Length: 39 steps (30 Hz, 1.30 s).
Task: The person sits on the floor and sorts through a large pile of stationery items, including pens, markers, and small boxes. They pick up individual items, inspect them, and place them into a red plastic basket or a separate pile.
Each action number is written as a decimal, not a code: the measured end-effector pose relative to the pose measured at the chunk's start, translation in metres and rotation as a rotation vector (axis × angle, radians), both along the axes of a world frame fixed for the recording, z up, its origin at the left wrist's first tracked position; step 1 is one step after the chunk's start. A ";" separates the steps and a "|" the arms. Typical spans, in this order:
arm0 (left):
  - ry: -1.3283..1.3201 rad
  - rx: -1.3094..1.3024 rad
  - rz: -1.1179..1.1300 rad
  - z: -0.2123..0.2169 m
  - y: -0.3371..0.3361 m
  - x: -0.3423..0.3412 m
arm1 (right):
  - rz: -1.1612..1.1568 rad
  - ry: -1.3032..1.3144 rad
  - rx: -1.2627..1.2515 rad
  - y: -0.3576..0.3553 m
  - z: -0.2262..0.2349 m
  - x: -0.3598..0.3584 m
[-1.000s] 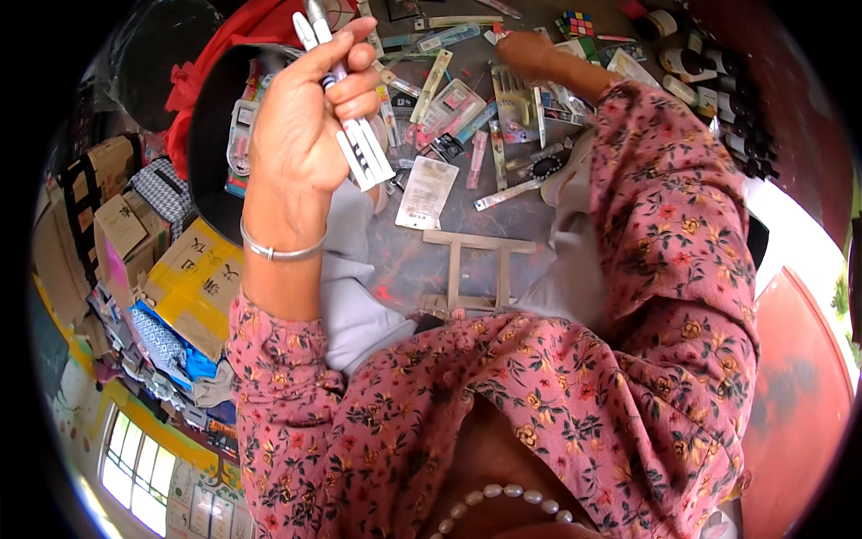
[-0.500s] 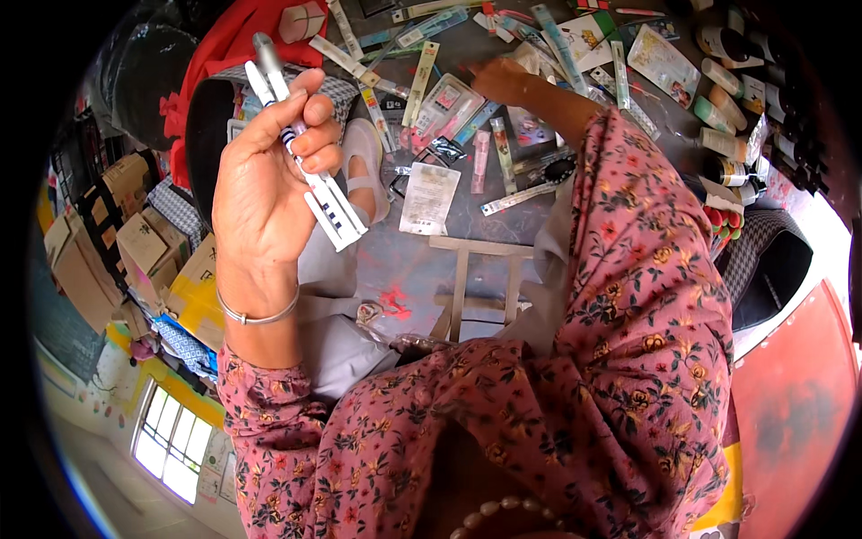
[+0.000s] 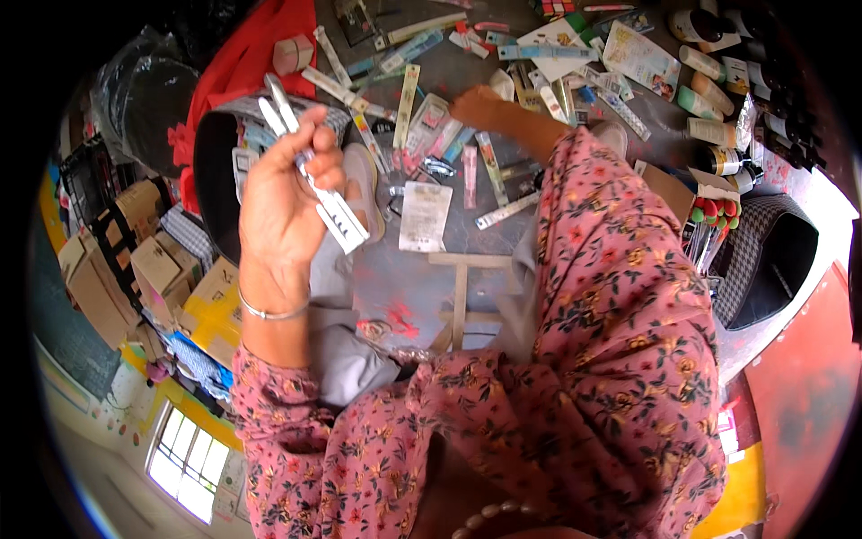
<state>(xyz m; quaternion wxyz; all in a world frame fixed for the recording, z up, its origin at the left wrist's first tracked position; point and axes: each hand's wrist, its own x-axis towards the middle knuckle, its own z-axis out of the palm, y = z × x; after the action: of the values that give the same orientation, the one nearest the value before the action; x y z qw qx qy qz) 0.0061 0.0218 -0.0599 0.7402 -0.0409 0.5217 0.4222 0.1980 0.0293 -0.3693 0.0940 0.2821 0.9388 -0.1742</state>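
My left hand (image 3: 280, 202) is raised at the left of the head view, its fingers wrapped round several white pens (image 3: 339, 226). Clear or silvery caps stick out above the fingers, and the white lower ends show below the palm. My right hand (image 3: 479, 110) reaches down among loose packaged stationery at the top middle. It is close to a clear packet with pink in it (image 3: 429, 121); its fingers are smeared and partly hidden, so what they touch is unclear. A white card packet (image 3: 424, 217) lies nearer to me, beside my shoe (image 3: 361, 189).
Slim packets (image 3: 407, 106) lie scattered over the grey floor (image 3: 395, 278). Bottles (image 3: 705, 97) stand at the far right, near a checked dark bin (image 3: 763, 256). A wooden frame (image 3: 461, 301) is in front of me. Cardboard boxes (image 3: 166, 260) and a red cloth (image 3: 260, 49) are at the left.
The view has shifted slightly. My left hand still holds the pens. By my right hand, a long blue packet that pointed away from me now lies crosswise, and nearby packets have shifted.
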 end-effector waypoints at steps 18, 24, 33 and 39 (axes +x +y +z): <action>-0.033 -0.017 0.030 -0.008 0.000 0.000 | -0.089 -0.342 -0.295 -0.001 0.024 0.009; -0.019 -0.018 0.004 -0.009 0.001 0.005 | -0.333 -0.198 -0.401 0.039 0.050 0.042; 0.012 -0.002 -0.024 -0.011 0.002 0.009 | -0.670 0.222 -0.463 0.046 0.028 0.076; -0.035 -0.001 -0.031 -0.013 0.002 0.008 | -0.987 0.147 -0.142 0.060 0.036 0.080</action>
<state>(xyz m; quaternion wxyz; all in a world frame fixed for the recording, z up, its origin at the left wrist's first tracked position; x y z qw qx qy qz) 0.0144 0.0235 -0.0726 0.7556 -0.0404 0.5096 0.4096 0.2781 0.0893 -0.3329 -0.0470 0.6723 0.6834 -0.2806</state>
